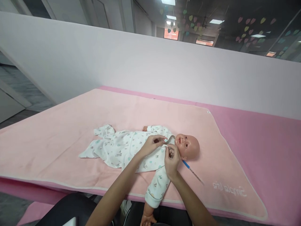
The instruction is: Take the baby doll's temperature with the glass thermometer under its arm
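Observation:
A baby doll point(191, 147) lies on its back, head to the right, dressed in a white printed top point(150, 160) and matching trousers point(110, 150). My left hand point(151, 146) has thumb and fingertips pinched at the top's front edge, beside a small pale blue snap button point(166, 140). Just to the right, below the doll's chin, my right hand point(172, 159) pinches the collar edge of the same top. The fingers cover part of the neckline, so whether the fastening is joined cannot be made out. One doll arm point(157, 188) hangs toward me over the table edge.
A peach blanket point(58, 131) with mirrored lettering lies over a pink table cover point(265, 141). By the doll's head rests a thin stick with a blue end point(187, 164). A white partition point(150, 66) runs behind; a black chair point(68, 208) is below.

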`<state>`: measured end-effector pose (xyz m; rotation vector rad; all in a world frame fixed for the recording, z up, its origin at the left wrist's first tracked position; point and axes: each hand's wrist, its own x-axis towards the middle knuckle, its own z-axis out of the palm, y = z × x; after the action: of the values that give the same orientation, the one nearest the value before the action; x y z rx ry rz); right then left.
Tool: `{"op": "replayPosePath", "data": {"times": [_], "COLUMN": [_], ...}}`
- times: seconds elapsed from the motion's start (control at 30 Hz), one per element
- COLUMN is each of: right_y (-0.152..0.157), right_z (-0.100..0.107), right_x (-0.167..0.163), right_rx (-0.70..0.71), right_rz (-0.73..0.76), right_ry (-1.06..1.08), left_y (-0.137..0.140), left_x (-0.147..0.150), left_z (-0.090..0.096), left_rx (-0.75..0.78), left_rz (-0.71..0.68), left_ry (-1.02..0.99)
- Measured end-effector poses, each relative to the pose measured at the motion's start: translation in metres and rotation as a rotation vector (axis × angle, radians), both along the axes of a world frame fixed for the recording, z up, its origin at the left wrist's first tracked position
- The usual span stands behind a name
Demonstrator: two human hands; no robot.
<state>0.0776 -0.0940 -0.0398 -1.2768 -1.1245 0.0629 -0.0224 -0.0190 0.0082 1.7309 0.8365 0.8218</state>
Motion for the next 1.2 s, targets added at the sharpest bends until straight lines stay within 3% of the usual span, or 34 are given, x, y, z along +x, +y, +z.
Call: {"op": "replayPosePath", "data": {"times": [0.3,0.53,1.2], "right_y": [0.004,0.003,0.004], "right_z": [-0.002,-0.001,-0.006], "right_x": [0.0,0.001,0.004], "right_rx": [-0.055,-0.105,-0.118], "right_rz": [0.003,0.028,0.068], "right_ry": [0.018,0.038,0.048], "left_y": [-0.005,-0.004,0.004], "left_x": [-0.004,-0.011,-0.008], "left_z": [0.007,0.01,0.007], "left_rx": [-0.009,0.049,0.007], "left_rz": [-0.099,-0.157,-0.21], "left_ry": [0.03,0.172,0.112]}}
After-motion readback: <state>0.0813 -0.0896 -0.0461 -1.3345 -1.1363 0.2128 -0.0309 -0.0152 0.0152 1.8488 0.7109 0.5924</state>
